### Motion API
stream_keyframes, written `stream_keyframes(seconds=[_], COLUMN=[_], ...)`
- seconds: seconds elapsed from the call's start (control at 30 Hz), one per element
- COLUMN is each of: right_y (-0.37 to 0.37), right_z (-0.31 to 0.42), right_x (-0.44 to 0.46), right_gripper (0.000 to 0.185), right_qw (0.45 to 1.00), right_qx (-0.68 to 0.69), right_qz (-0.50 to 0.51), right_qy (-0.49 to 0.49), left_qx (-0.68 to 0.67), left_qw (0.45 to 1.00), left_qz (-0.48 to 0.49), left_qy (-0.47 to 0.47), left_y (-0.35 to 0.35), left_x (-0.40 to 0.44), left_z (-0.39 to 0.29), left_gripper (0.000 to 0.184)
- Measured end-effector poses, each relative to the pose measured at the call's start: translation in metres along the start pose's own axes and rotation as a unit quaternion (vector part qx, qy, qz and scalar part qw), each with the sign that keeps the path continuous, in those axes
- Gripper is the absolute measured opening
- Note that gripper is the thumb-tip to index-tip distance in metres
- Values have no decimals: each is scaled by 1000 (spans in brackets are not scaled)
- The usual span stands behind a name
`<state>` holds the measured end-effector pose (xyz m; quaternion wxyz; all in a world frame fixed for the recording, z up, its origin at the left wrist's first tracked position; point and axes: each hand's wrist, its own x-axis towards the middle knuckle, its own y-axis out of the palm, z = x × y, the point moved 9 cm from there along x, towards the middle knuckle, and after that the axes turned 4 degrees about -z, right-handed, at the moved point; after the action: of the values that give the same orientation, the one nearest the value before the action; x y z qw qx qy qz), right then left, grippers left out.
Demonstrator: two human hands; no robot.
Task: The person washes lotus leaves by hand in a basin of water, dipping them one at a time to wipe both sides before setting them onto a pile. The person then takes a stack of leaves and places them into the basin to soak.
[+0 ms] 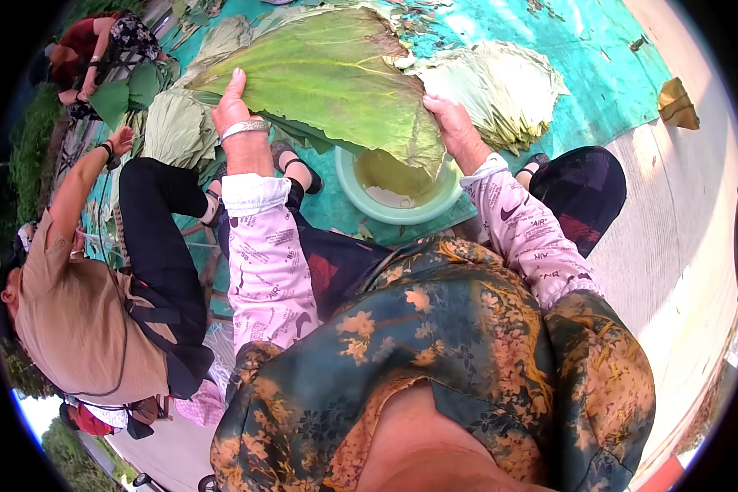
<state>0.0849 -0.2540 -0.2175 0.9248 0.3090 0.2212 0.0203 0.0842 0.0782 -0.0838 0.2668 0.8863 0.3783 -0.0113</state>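
Observation:
A large green lotus leaf (328,82) with a browned, ragged right edge is stretched out in front of me. My left hand (234,111) grips its left side, thumb on top and fingers hidden beneath. At the leaf's right edge, my right hand (453,127) is closed on it, thumb uppermost. Below the leaf stands a pale green basin (354,197) with murky, brownish content, partly covered by the leaf. A fanned stack of pale folded leaves (492,90) lies just beyond my right hand. Another pale leaf bundle (176,127) is left of my left hand.
A turquoise tarp (607,82) covers the ground, strewn with leaf scraps. A person in a tan shirt (90,320) sits close on my left, one arm raised. Another person (98,57) crouches at the upper left. One brown leaf piece (678,105) lies at the right tarp edge.

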Motion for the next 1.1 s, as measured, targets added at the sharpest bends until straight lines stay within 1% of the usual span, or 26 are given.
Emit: stream_keyframes(seconds=[0.07, 0.1, 0.2, 0.3, 0.4, 0.5, 0.53, 0.63, 0.73, 0.77, 0.8, 0.83, 0.87, 0.9, 0.93, 0.97, 1.03, 1.07, 1.1], right_y=[7, 12, 18, 16, 14, 20, 17, 1, -10, -18, -27, -36, -40, -41, -55, -69, -99, -105, -111], right_z=[5, 9, 15, 20, 19, 22, 19, 6, 1, 1, 3, 2, 4, 8, 3, -1, -10, -12, -14], right_x=[-6, -10, -21, -20, -15, -21, -18, -6, -2, 1, 4, 5, 5, 4, 9, 18, 39, 41, 38], right_gripper=[20, 20, 22, 23, 22, 20, 19, 19, 16, 15, 14, 13, 13, 16, 18, 20, 19, 19, 20], right_qw=[1000, 1000, 1000, 993, 989, 999, 999, 995, 987, 974, 957, 934, 928, 927, 918, 909, 845, 805, 780], right_qx=[4, 7, 23, -117, -146, -46, -37, -76, -156, -224, -291, -356, -371, -369, -389, -407, -515, -566, -596], right_qz=[16, 24, 1, -5, 15, 27, 32, 66, 46, 29, 13, -4, -18, -21, -39, -55, -67, -72, -98], right_qy=[-3, -6, 18, -7, -28, 5, 7, 23, 20, 15, 13, 12, -8, -58, -60, -66, -130, -162, -160], left_qx=[13, 4, -10, -3, -3, 4, 4, 24, 59, 71, 96, 115, 136, 158, 169, 166, 159, 131, 131], left_qw=[1000, 1000, 1000, 1000, 999, 999, 999, 998, 996, 995, 993, 991, 988, 984, 981, 981, 980, 984, 985], left_qz=[-21, -15, 0, 9, 27, 26, 25, 20, 31, 36, 52, 55, 56, 57, 55, 47, 35, 33, 21], left_qy=[-7, -5, -6, -15, -30, -46, -48, -48, -54, -57, -35, -43, -52, -64, -76, -89, -114, -115, -110], left_y=[-6, -6, -2, 0, 1, -3, -4, -6, 3, 5, 6, 6, 5, 3, -6, -11, -14, -26, -40], left_x=[5, 5, 4, 4, 7, 13, 14, 19, 7, 2, 5, 5, 4, 5, 17, 13, 4, 14, 21], left_z=[4, 4, 6, 6, 10, 16, 18, 25, 24, 25, 28, 34, 41, 51, 70, 77, 94, 114, 134], left_gripper=[36, 37, 37, 37, 37, 36, 36, 36, 37, 37, 37, 36, 35, 35, 35, 35, 35, 33, 34])
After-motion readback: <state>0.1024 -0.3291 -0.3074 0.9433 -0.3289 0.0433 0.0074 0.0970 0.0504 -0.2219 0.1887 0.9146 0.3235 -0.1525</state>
